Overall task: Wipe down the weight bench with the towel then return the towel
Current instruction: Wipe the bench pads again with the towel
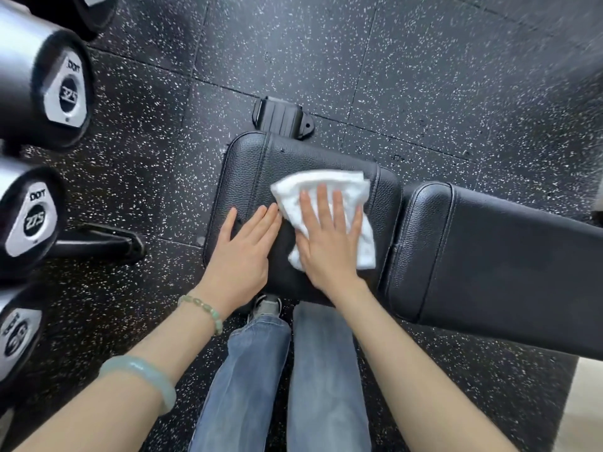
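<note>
Seat pad [248, 177] of the weight bench: black, grained, stitched seams, seen from above.

Towel [326, 181]: white, loosely folded, lying on the right half of the seat pad. Its right edge stops just short of the pad's right end.

Right hand [326, 243]: flat on the towel, palm down, fingers straight and slightly spread, pressing the cloth against the seat pad. It is not gripping the cloth.

Left hand [244, 252]: flat on the bare seat pad just left of the towel, fingers straight and together, thumb apart. The fingertips reach the towel's left edge. Nothing is held. A beaded bracelet [205, 309] sits at this wrist and a pale green bangle [143, 376] farther up the forearm.

Back pad [489, 256]: black, directly right of the seat pad, with a narrow gap between them.

A black frame foot [280, 119] shows beyond the seat pad's far edge.

Dumbbells [65, 89]: racked well to the left of the seat pad, end caps facing the camera.

Jeans [293, 370] and a shoe [267, 305] are at the seat pad's near edge, on the speckled black floor [391, 76].
</note>
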`<state>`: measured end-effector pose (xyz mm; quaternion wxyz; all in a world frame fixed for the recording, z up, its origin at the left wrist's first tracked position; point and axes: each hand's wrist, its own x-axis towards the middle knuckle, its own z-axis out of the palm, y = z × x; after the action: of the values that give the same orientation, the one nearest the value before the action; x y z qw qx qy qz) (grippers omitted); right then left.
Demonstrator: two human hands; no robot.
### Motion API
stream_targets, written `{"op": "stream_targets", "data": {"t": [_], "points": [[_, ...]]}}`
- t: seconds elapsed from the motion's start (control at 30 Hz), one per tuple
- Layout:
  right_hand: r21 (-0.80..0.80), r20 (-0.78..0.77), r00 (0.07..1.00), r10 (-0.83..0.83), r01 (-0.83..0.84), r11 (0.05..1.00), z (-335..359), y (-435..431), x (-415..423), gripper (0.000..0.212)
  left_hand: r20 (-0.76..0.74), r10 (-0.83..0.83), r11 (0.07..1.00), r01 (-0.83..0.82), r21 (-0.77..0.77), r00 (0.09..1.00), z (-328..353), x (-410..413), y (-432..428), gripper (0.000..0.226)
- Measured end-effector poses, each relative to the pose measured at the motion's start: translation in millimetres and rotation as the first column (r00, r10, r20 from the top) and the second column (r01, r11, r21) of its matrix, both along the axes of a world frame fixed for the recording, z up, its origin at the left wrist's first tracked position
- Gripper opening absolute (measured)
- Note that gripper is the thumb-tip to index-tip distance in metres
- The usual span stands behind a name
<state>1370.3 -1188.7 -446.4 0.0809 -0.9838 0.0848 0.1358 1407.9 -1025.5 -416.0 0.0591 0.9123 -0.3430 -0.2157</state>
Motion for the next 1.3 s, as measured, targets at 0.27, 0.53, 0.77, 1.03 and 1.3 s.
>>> {"op": "stream_targets", "data": {"t": [0.27, 0.53, 0.77, 1.03, 1.3], "points": [[0.045, 0.066, 0.974, 0.215, -0.218, 0.975, -5, -20, 75, 0.059, -0.019, 0.092, 0.994, -0.090, 0.058, 0.996, 8, -4, 0, 0.063], [0.017, 0.073, 0.884, 0.462, -0.464, 0.886, 1, -75, -2, 0.060, -0.043, 0.194, 0.976, -0.188, 0.110, 0.980, 8, -13, -4, 0.064], [0.056, 0.102, 0.803, 0.587, -0.594, 0.802, -7, -19, 113, 0.060, -0.016, 0.275, 0.956, -0.272, 0.105, 0.961, 6, -19, -14, 0.067], [0.048, 0.115, 0.712, 0.693, -0.701, 0.712, -1, -60, 64, 0.063, 0.000, 0.372, 0.921, -0.370, 0.120, 0.928, 8, -48, -11, 0.063], [0.025, 0.069, 0.689, 0.722, -0.724, 0.689, 2, -61, 26, 0.061, 0.001, 0.391, 0.911, -0.387, 0.144, 0.920, 5, -93, -7, 0.062]]}}
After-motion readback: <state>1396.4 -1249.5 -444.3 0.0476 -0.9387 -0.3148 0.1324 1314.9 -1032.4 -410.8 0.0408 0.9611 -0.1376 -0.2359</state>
